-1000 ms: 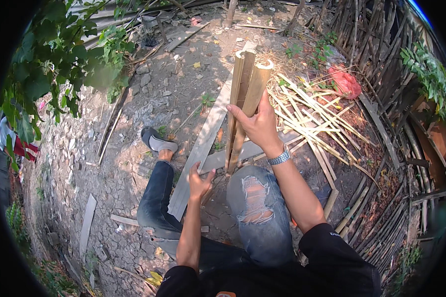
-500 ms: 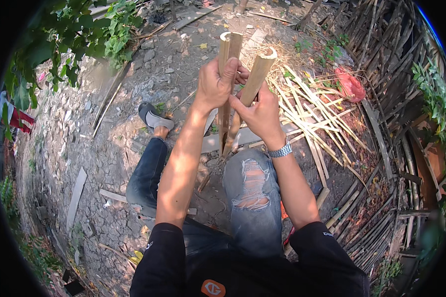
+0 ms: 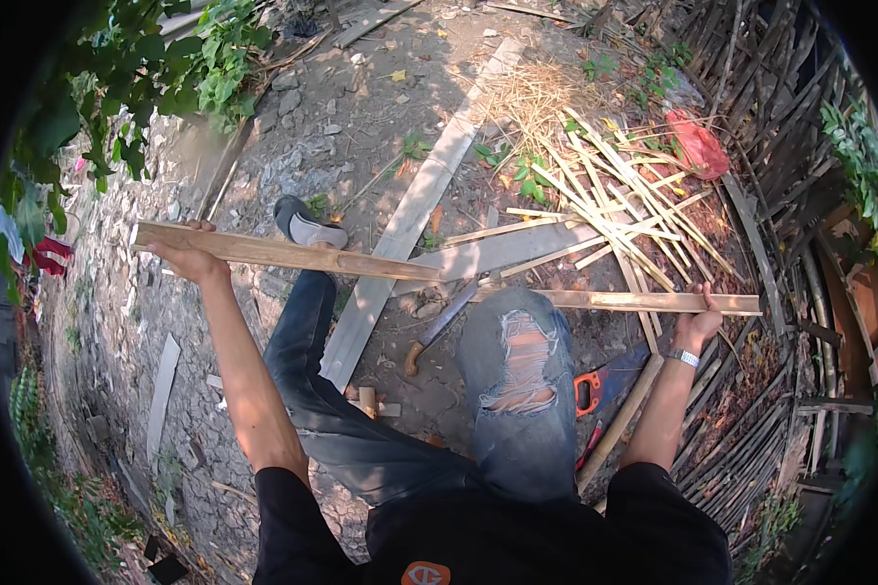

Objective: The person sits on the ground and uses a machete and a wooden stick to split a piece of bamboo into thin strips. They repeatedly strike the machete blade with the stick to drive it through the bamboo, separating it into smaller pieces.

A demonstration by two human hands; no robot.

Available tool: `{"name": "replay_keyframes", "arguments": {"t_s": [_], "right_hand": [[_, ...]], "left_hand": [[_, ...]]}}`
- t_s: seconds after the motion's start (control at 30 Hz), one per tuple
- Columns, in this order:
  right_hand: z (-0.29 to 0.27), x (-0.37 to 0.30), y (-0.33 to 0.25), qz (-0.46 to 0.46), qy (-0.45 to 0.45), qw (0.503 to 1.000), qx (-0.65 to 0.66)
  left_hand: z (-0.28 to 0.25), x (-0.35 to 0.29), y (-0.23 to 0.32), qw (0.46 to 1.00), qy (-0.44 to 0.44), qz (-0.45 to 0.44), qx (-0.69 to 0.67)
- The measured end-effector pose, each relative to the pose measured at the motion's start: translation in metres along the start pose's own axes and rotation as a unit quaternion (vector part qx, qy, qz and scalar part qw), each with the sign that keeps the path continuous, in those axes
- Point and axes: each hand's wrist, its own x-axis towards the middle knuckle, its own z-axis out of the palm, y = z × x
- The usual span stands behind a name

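Toward 9 o'clock in the view, the left hand grips the outer end of a split bamboo piece, fingers curled over its far edge. That piece slants slightly down toward the middle, passing over the shin and the long grey board, which runs from 1 o'clock to 8 o'clock on the ground. Just past 3 o'clock, the right hand, a metal watch at its wrist, is closed around a second bamboo length near its outer end. This length lies almost level, its inner part just beyond the torn jeans knee at 4 o'clock. The inner ends of the two pieces come near each other close to the centre, a small gap showing between them.

Between 6 and 7 o'clock, a knife with a wooden handle lies on the ground, blade toward the centre. At 4 o'clock, beside the knee, is a saw with an orange handle. At 2 o'clock, pale thin strips lie crisscrossed, partly over a shorter grey board, with a red plastic bag just beyond them; at 1 o'clock lies a heap of straw-coloured shavings.
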Motion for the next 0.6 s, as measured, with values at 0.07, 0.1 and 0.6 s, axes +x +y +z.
{"name": "replay_keyframes", "arguments": {"t_s": [0.07,0.1,0.6], "right_hand": [[-0.049,0.024,-0.025,-0.046,0.023,0.999,0.004],[-0.067,0.030,-0.038,-0.031,0.025,0.999,0.022],[0.102,-0.150,-0.165,-0.135,-0.189,0.969,-0.082]], "left_hand": [[-0.009,0.006,0.018,0.998,0.048,0.039,0.006],[-0.016,0.010,0.029,0.998,0.045,0.050,0.004],[0.081,-0.101,0.072,0.948,-0.298,0.045,-0.103]]}}
